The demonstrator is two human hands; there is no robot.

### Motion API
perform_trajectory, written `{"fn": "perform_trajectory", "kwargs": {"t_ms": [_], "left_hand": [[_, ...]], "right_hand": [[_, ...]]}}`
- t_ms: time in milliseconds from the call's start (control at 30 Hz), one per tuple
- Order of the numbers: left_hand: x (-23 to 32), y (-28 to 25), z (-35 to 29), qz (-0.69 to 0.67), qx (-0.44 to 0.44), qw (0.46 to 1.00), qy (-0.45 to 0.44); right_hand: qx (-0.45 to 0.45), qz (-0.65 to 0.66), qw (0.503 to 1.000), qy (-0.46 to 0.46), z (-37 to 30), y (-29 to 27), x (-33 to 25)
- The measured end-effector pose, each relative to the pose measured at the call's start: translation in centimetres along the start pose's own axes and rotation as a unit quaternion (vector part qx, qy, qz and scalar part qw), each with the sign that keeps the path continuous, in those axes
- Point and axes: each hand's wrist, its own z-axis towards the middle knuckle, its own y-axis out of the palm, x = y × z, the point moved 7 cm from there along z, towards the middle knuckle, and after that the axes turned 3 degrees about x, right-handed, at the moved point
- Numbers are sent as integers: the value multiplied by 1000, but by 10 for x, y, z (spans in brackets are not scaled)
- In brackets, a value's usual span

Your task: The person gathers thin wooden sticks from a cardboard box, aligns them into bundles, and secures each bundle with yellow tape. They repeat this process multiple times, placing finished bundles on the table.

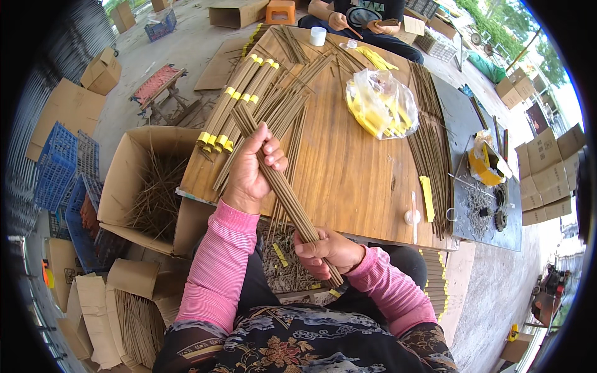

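Note:
Both my hands grip one bundle of thin brown sticks that slants from upper left to lower right. My left hand wraps it near the upper end, over the wooden table's near edge. My right hand clasps the lower end, above my lap. Finished bundles bound with yellow bands lie on the table just beyond my left hand. Loose sticks spread beside them.
A clear bag of yellow bands lies mid-table, with more sticks along the right edge. An open cardboard box of stick scraps stands at the left. Another person sits at the far end. Blue crates and cartons lie around.

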Motion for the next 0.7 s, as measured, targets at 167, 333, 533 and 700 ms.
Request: {"fn": "perform_trajectory", "kwargs": {"t_ms": [167,333,533,700], "left_hand": [[12,-15,-10,149,185,968,84],[10,-14,-9,147,175,968,102],[-34,10,-10,18,-23,998,-47],[-29,-2,-11,121,104,987,5]], "right_hand": [[215,-316,921,-68,6,-23,-8],[242,-365,894,-95,6,-27,-16],[35,-26,999,-27,5,-6,-9],[198,-240,947,-78,7,-22,-19]]}}
